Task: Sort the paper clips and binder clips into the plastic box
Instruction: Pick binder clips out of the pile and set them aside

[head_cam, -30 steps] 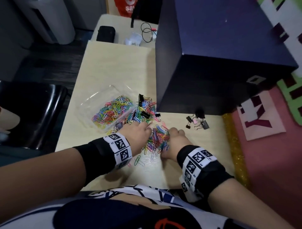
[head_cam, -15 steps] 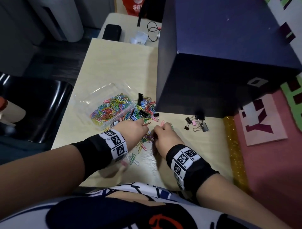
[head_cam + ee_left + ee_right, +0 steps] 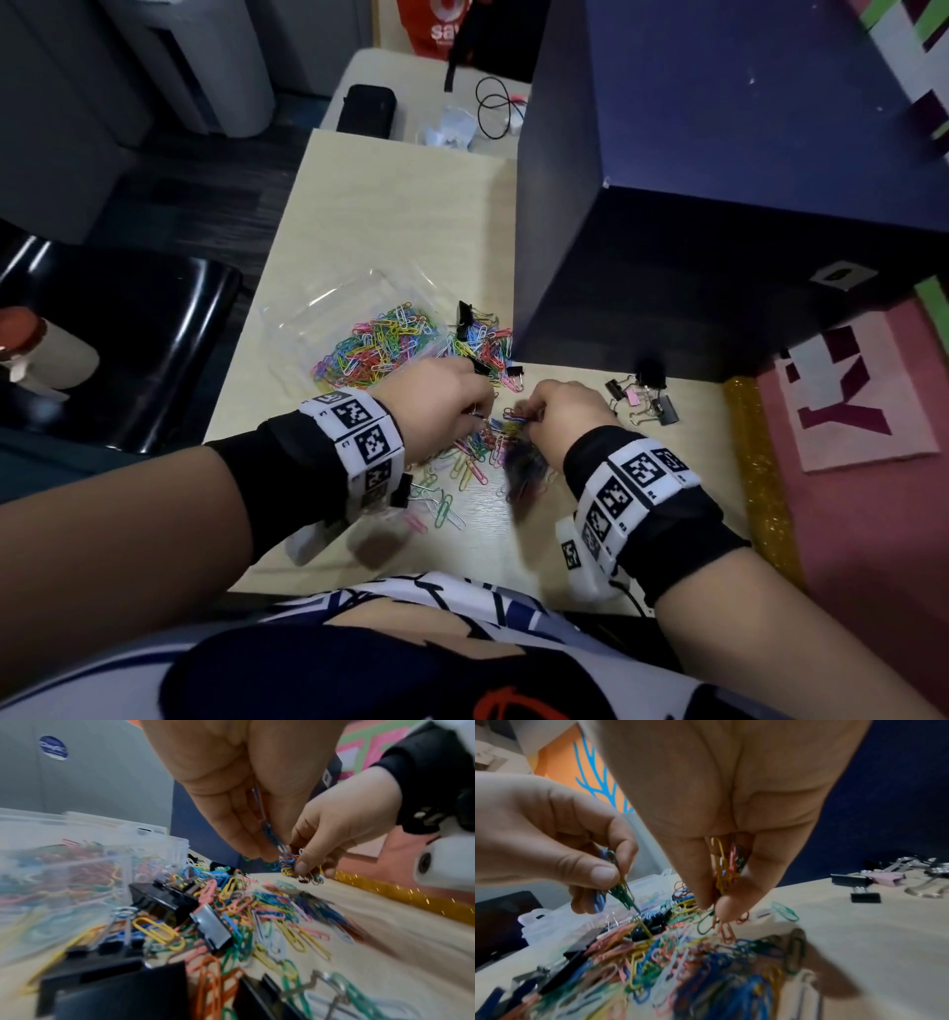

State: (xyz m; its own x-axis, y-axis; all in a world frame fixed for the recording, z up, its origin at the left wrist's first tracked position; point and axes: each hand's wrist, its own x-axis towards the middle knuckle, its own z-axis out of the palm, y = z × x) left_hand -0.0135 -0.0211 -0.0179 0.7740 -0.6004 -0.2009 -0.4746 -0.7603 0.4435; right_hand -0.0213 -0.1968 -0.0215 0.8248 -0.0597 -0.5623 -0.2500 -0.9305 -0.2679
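Observation:
Coloured paper clips point(image 3: 470, 460) lie heaped on the pale table point(image 3: 400, 221), mixed with black binder clips point(image 3: 164, 902). The clear plastic box point(image 3: 339, 318) at the left holds many paper clips. My left hand point(image 3: 441, 395) is raised just above the heap and pinches a few paper clips point(image 3: 620, 890) between thumb and fingers. Beside it my right hand point(image 3: 560, 406) pinches a bunch of paper clips point(image 3: 725, 866), some dangling below its fingertips point(image 3: 300, 866). A small group of binder clips point(image 3: 644, 403) lies apart at the right.
A large dark blue box point(image 3: 719, 180) stands on the table right behind the heap. A gold glittery strip point(image 3: 760, 473) edges the table's right side. A black chair point(image 3: 128, 334) is at the left. A black pouch point(image 3: 367, 110) and cables lie at the far end.
Both hands lay on the heap a second ago; they have since closed on clips and lifted, drawing together over the middle of the pile.

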